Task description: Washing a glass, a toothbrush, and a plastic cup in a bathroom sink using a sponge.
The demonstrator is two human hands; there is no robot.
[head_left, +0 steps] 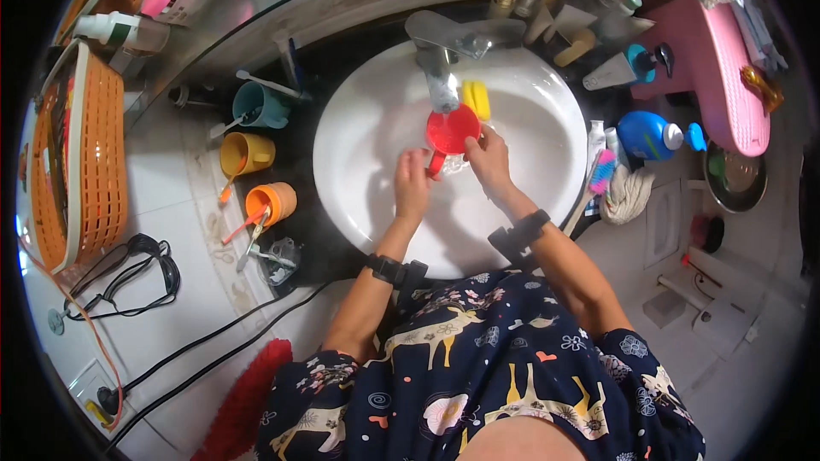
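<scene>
A red cup is held under the grey faucet in the white sink, and water runs into it. My right hand is closed on the cup's near right side, its thumb at the rim. Beside the cup's handle is my left hand, fingers raised and loosely apart; whether a fingertip touches the handle is hard to make out. Behind the cup, a yellow sponge-like block rests on the sink's inner wall. Some water splashes below the cup.
Left of the sink stand a teal cup, a yellow mug and an orange cup with toothbrushes. On the right are a blue bottle, a brush and a pale mop-like bundle. Black cables hang at lower left.
</scene>
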